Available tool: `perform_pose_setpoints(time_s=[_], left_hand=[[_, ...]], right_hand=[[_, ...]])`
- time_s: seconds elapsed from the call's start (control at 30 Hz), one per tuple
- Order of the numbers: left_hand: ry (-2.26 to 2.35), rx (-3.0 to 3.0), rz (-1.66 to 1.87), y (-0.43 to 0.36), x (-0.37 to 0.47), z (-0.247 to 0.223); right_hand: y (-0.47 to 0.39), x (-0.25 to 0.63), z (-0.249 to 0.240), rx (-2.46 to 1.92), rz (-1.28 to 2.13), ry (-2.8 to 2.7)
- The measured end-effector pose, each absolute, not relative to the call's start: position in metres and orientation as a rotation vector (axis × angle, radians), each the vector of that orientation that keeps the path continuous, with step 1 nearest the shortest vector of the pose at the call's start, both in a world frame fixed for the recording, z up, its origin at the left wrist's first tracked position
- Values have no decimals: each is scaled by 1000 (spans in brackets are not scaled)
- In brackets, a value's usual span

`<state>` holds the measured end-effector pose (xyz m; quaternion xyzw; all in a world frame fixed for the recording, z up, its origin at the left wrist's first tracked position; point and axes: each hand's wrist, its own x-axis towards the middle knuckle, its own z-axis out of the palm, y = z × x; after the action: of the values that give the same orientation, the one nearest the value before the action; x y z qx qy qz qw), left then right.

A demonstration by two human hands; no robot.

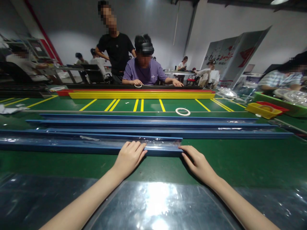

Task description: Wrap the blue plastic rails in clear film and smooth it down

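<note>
Gripping the front blue channel [165,153] by its near wall, the left hand [130,155] has its fingers over the edge and thumb outside. The right hand [198,161] touches the channel's right end; whether it grips cannot be determined. The channel lies on the green table [240,159], nearer than the other blue channels [227,135]. Beyond these sit a white ring [182,114] and a yellow channel [141,95].

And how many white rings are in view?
2 for certain: one ring lies on the green table beyond the blue channels; another ring is at a hand of the purple-shirted co-worker. A pale shape at left may be a third; others may be hidden.
</note>
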<state>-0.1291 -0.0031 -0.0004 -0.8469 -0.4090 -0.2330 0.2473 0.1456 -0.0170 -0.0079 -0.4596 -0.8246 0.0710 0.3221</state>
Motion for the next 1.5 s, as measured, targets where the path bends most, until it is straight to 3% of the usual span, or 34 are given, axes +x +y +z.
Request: perform_pose_setpoints(time_s=[1.5], left_hand=[[-1118,-2343,-660,-1,-129,-1]], right_hand=[[-18,145,-10,-1232,144,-2162]])
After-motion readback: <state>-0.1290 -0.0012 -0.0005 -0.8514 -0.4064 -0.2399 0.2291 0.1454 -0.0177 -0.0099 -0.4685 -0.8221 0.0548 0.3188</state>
